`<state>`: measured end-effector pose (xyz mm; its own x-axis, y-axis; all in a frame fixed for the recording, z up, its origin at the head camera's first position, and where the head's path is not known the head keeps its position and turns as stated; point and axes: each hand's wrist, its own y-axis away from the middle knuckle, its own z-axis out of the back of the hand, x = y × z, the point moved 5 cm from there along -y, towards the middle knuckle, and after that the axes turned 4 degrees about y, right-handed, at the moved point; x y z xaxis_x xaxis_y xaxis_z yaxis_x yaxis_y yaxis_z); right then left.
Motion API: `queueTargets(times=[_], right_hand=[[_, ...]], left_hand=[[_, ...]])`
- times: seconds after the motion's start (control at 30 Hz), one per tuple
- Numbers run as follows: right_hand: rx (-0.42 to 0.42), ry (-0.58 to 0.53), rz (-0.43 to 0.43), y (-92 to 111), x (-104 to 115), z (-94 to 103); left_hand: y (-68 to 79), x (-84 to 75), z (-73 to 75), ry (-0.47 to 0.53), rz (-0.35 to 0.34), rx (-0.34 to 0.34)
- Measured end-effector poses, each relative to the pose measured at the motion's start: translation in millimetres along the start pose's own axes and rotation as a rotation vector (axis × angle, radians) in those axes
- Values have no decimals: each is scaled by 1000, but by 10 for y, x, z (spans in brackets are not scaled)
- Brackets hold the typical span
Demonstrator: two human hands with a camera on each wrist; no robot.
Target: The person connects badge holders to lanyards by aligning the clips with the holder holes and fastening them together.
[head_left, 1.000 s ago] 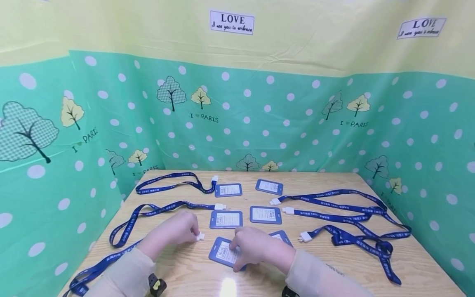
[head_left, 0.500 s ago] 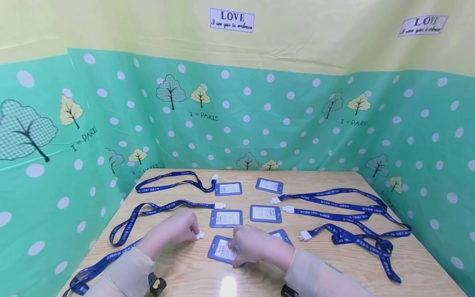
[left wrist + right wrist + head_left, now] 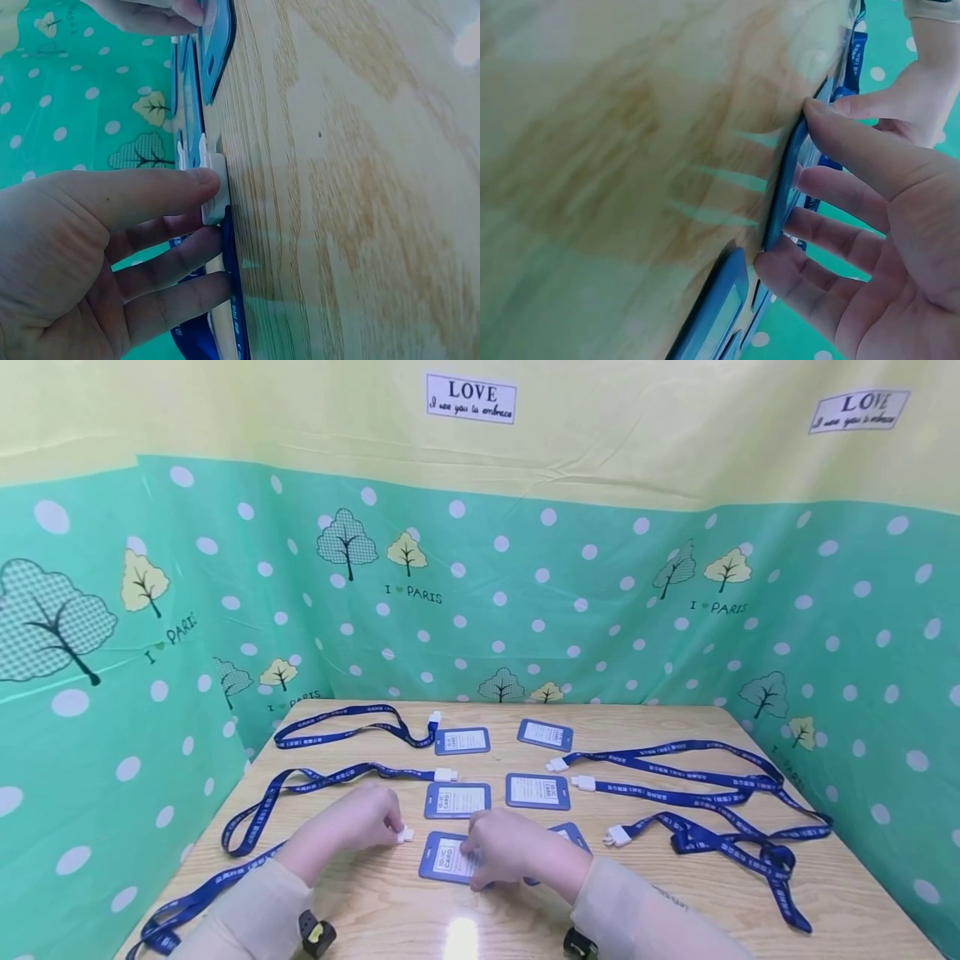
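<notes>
My left hand [image 3: 360, 818] pinches the white plastic clip [image 3: 217, 187] of a blue lanyard [image 3: 225, 881] between thumb and index finger, close over the wood. The strap trails back toward the table's left front. My right hand [image 3: 513, 852] holds a blue badge holder [image 3: 435, 860] with an ID/IC card in it. In the right wrist view the thumb is on one edge of this holder [image 3: 786, 187] and the fingers are against its face and far end. Its slotted end points left toward the clip, with a gap between them. The right hand partly covers another badge holder [image 3: 573, 837].
Several more badge holders lie flat behind, among them a middle-left one [image 3: 457, 802] and a middle-right one [image 3: 537, 792]. Blue lanyards [image 3: 258, 814] spread along the left, and tangled ones [image 3: 738, 852] along the right. A patterned green curtain [image 3: 450, 635] encloses the table [image 3: 405, 914].
The right hand has turned the badge holder slightly, so it lies straighter, and shifted it a little away from me. The left hand has stayed at the clip.
</notes>
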<state>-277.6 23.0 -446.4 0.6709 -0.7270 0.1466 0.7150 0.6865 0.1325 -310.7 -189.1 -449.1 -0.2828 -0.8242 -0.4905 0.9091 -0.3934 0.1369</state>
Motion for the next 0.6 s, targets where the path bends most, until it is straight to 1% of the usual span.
queueTargets(times=[0.17, 0.33, 0.6], right_hand=[[-13, 8, -2, -51, -40, 2], [-3, -28, -35, -90, -86, 9], [5, -35, -47, -101, -93, 29]], left_hand=[[-5, 5, 2, 2, 7, 2], [-7, 4, -5, 3, 9, 3], [1, 2, -1, -6, 6, -3]])
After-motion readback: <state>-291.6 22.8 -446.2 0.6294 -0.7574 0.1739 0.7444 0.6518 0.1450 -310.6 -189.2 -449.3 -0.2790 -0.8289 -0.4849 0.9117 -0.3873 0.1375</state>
